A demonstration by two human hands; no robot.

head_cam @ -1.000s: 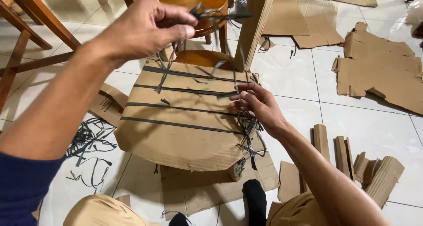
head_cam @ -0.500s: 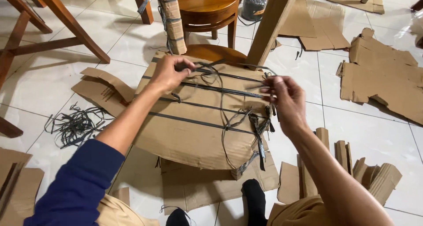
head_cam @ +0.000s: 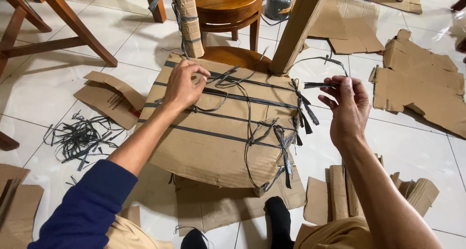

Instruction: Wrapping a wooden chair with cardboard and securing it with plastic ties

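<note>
While left hand (head_cam: 182, 86) pins grey strap (head_cam: 228, 96) against cardboard-wrapped seat (head_cam: 208, 147) (frame centre), right hand (head_cam: 347, 106) pinches strap end (head_cam: 318, 85); tying step, next move likely needs steady tension.

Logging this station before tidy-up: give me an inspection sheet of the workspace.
Surface: white tiled floor.
Job's things: cardboard-wrapped seat crossed by dark straps.
Clutter: strap offcuts; cardboard scraps.
Grippers: left hand presses straps on the seat; right hand pinches a strap end.
Cables: nothing seen.
Surroundings: wooden stool, chair legs.
</note>
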